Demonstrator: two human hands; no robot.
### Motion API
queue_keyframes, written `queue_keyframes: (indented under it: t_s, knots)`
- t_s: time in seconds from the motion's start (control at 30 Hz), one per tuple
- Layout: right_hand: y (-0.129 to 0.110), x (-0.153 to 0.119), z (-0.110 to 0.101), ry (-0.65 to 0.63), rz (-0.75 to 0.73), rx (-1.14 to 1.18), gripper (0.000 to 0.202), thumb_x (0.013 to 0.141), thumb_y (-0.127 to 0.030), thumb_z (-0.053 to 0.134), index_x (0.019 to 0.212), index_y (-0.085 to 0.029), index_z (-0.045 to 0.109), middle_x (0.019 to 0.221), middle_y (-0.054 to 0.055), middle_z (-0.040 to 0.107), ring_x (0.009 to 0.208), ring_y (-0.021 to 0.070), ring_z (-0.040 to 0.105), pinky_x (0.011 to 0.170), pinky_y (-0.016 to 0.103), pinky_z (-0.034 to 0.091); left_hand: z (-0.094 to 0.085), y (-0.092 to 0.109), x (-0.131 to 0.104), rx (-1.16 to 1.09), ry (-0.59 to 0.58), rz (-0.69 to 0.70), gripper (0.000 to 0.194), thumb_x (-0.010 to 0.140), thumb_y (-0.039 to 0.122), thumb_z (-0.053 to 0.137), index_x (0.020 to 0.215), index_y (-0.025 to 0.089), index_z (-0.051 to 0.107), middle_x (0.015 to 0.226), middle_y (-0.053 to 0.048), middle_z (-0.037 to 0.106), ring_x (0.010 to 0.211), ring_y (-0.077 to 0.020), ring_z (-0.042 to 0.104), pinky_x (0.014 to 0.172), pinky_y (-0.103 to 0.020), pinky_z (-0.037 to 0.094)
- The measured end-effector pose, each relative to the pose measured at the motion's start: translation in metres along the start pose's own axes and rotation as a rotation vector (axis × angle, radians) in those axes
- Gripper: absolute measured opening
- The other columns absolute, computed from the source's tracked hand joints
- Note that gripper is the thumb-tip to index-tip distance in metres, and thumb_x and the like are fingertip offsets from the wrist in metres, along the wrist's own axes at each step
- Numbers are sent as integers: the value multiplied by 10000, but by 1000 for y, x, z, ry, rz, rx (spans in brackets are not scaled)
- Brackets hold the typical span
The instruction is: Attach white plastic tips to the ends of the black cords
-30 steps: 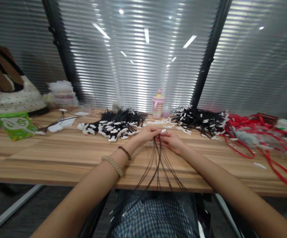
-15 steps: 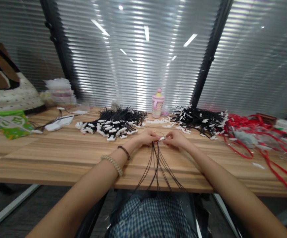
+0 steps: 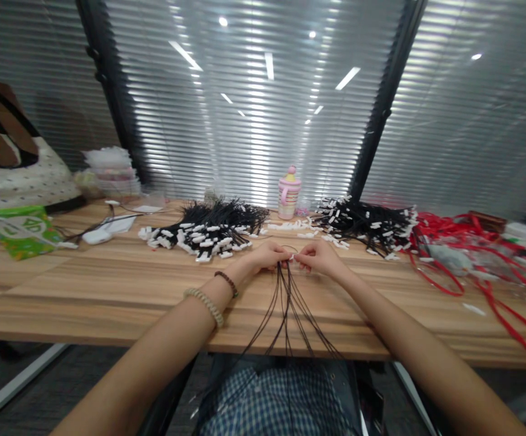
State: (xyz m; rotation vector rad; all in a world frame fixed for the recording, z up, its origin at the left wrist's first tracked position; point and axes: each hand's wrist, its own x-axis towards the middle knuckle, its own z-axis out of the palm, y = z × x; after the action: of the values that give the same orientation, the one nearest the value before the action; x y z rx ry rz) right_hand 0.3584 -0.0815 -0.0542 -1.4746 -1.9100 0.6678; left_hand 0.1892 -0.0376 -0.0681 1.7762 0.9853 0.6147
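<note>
My left hand (image 3: 269,255) is closed at the middle of the table, pinching several thin black cords (image 3: 286,312). They fan out downward over the table's front edge toward my lap. My right hand (image 3: 318,257) almost meets it, its thumb and fingers closed on a small white plastic piece (image 3: 292,257), mostly covered by the fingertips. A thin loop of black cord arches just above the fingers. Beyond my left hand lies a pile of black cords with white plastic ends (image 3: 217,227). A similar pile (image 3: 367,221) rests behind my right hand.
A pink cup (image 3: 289,195) stands at the back by the blinds, near loose white pieces (image 3: 290,224). Red straps (image 3: 453,242) and clear bags spread on the right. At left are a green packet (image 3: 22,232), a white computer mouse (image 3: 98,235) and a dotted bag (image 3: 22,172).
My right hand has moved left, closer to my left hand. The white piece, more exposed before, is now mostly covered by fingertips. My left hand stays on the cords.
</note>
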Motion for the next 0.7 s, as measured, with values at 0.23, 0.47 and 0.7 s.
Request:
queue_keyframes:
  t_s: [0.23, 0.47, 0.7]
  knots:
    - [4, 0, 23, -76, -72, 41, 254, 770, -266, 450, 603, -129, 584, 525, 16, 579, 386, 66, 460, 372, 157, 314, 0, 0, 1, -45, -21, -7, 400, 663, 517, 579, 698, 124, 643, 541, 17, 564, 365, -13, 322, 356, -165, 195]
    - [3, -1, 24, -7, -94, -64, 216, 714, -279, 478, 611, -133, 600, 477, 17, 555, 415, 91, 472, 401, 183, 303, -2, -1, 4, -96, -20, -74, 373, 634, 492, 615, 721, 130, 634, 549, 24, 551, 353, -22, 360, 352, -169, 214]
    - [-5, -4, 13, -106, -13, -7, 90, 620, -181, 523, 645, -131, 593, 501, 6, 561, 431, 99, 491, 400, 185, 312, -4, 1, 3, -125, -60, -46, 378, 629, 501, 621, 674, 125, 619, 537, 34, 535, 362, -9, 348, 359, -156, 224]
